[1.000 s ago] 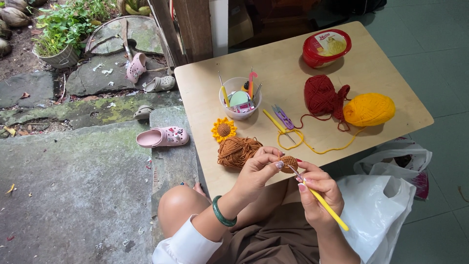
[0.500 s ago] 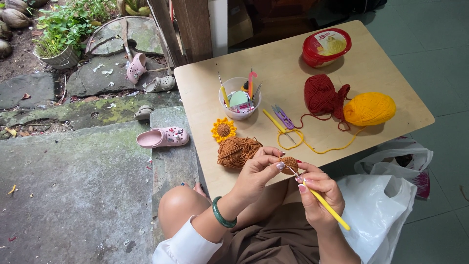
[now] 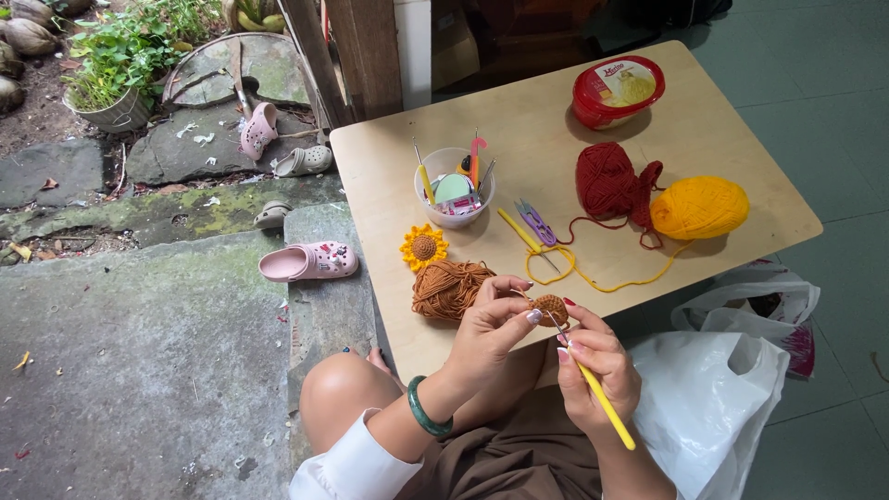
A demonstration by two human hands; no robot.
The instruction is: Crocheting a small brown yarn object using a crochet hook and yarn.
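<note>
My left hand (image 3: 493, 326) pinches a small round brown crochet piece (image 3: 549, 306) at the near edge of the wooden table (image 3: 556, 130). My right hand (image 3: 597, 363) grips a yellow-handled crochet hook (image 3: 604, 403), its metal tip in the piece. Brown yarn runs from the piece to a brown skein (image 3: 451, 288) beside my left hand. A finished yellow sunflower (image 3: 423, 247) lies just behind the skein.
A clear cup of hooks and tools (image 3: 454, 188), purple snips (image 3: 537, 222), a second yellow hook (image 3: 523, 233), red yarn (image 3: 607, 181), a yellow ball (image 3: 699, 207) and a red-lidded tub (image 3: 618, 90) sit on the table. White plastic bags (image 3: 713, 398) lie right. Pink clogs (image 3: 308, 262) rest on stone, left.
Both hands stay at the table's near edge with only slight finger shifts on the brown piece and hook; nothing on the table has moved.
</note>
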